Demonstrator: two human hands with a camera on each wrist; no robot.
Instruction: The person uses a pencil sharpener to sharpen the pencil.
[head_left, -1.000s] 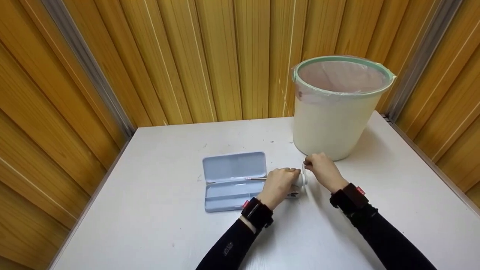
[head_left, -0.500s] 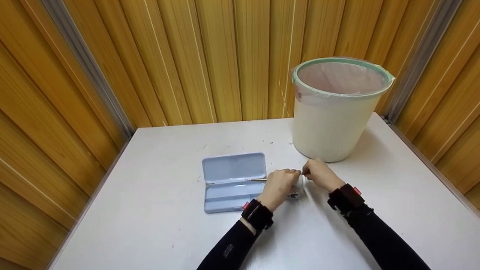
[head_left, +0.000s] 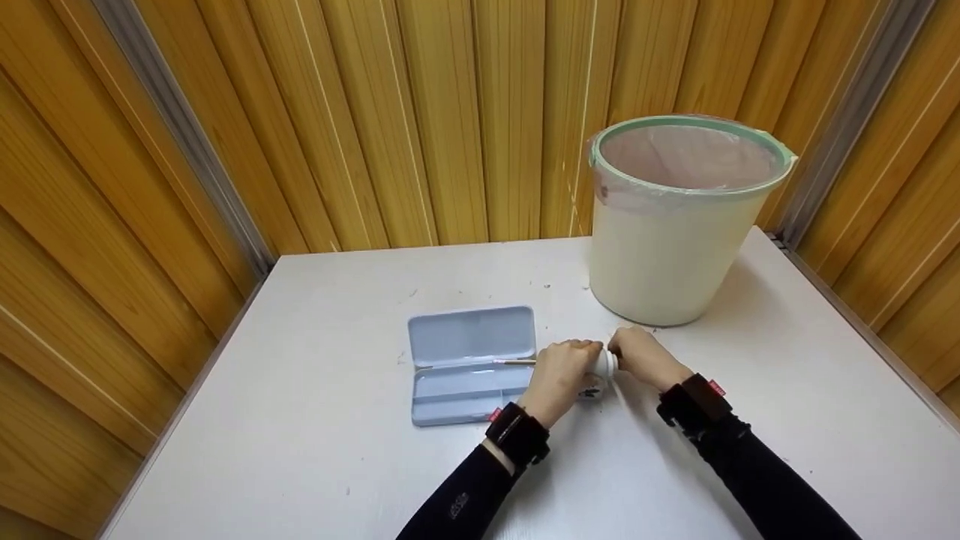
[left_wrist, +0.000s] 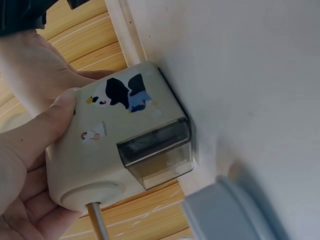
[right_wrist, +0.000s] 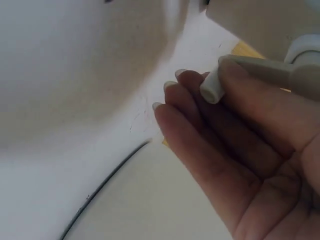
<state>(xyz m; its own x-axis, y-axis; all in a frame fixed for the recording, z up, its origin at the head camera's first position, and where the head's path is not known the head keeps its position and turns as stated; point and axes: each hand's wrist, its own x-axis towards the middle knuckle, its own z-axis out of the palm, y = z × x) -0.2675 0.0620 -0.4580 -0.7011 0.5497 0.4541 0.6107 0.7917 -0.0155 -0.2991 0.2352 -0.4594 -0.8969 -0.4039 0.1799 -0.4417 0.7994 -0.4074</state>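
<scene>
My left hand point(head_left: 556, 376) holds a cream pencil sharpener point(left_wrist: 120, 125) steady on the table, thumb on its side and fingers around the back. Cartoon stickers decorate its body, and a smoky clear shavings drawer point(left_wrist: 159, 159) faces the left wrist camera. A pencil point(left_wrist: 97, 221) sticks out of the sharpener's front, pointing left over the pencil case in the head view. On the opposite side, my right hand point(head_left: 646, 357) pinches the knob point(right_wrist: 212, 89) of the crank point(right_wrist: 265, 69) between thumb and index finger, the other fingers loosely bent.
Left of the sharpener lies an opened light-blue pencil case point(head_left: 456, 396) with compartments, its lid folded back. A tall cream bin point(head_left: 660, 262) with a green rim and plastic liner stands behind my right hand. Wood-patterned walls point(head_left: 435, 120) enclose the white table point(head_left: 315, 390).
My right hand has swung the crank, lowering from above the sharpener to beside its end. My left hand keeps its hold, and the pencil stays inserted.
</scene>
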